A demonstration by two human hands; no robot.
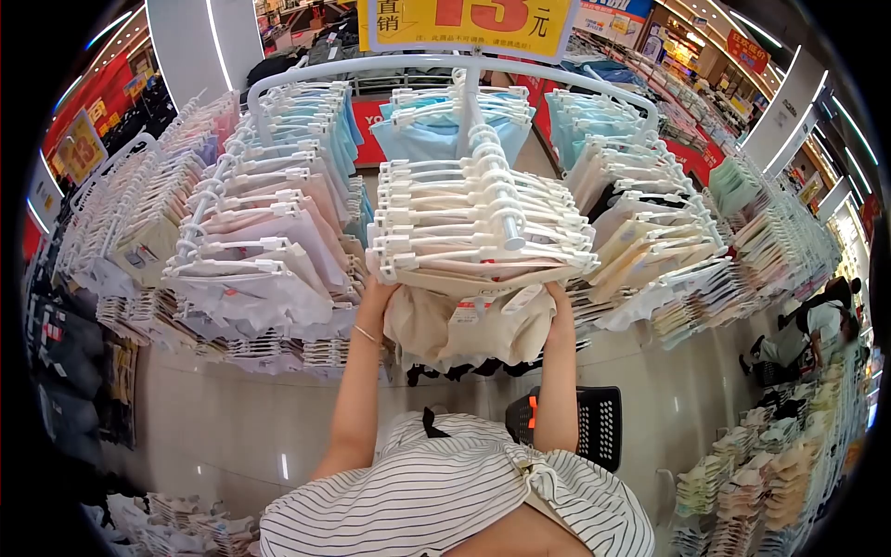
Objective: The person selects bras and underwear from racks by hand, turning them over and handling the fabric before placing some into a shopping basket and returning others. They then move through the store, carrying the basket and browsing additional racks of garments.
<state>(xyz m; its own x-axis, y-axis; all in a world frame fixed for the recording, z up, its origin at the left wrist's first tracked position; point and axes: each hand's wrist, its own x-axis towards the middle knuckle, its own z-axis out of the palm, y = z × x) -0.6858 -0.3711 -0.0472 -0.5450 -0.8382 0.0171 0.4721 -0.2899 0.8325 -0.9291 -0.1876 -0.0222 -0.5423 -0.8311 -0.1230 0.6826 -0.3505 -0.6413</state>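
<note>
The person is wearing a white top (445, 501) with thin dark stripes at lower centre; a thin bracelet (367, 332) is circling the wrist under the left hand (376, 297).

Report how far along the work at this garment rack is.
Done: the rack is already packed with garments on white clip hangers. In hand: the left hand and right hand grip the front cream garment at its two sides, at the end of the middle arm. Left: hard to judge; the contents of the black basket on the floor cannot be made out.
</note>
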